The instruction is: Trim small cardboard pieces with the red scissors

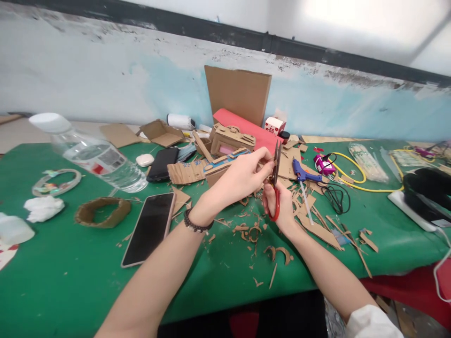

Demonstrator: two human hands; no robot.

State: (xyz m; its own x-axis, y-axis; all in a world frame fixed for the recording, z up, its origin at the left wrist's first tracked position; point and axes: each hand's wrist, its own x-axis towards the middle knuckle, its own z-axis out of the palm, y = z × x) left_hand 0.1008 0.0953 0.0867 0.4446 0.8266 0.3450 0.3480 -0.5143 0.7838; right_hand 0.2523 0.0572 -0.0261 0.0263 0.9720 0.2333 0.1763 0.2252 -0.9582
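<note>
head view: the right hand [278,204] is clenched through the red handles of a pair of scissors [276,180], blades pointing upward and nearly closed. the left hand [241,176] reaches across from the left, its fingertips [265,157] pinched at the blades on a small cardboard piece that is too small to make out clearly. a dark bead bracelet [195,224] sits on the left wrist. both hands are held above the green bench [63,281], over a scatter of cardboard scraps [253,232].

on the bench left of the hands: a phone [150,227] lying screen up, a cardboard ring [102,212] beside it, a clear water bottle [95,157] tilted on its side, a second dark phone [162,164], a white earbud case [144,160], crumpled white tissue [42,208] and a roll of tape [56,181].

behind the hands: a cardboard model [230,139] with a pink insert, corrugated strips [186,172], a red sheet [243,127] and an upright cardboard panel [237,94] leaning against the wall.

right of the hands: a blue glue gun [303,173] with a glue stick, a yellow cable [355,178], a black cord [336,197], a bag of sticks [366,162] and a black object [428,192] on a white base at the bench edge.
</note>
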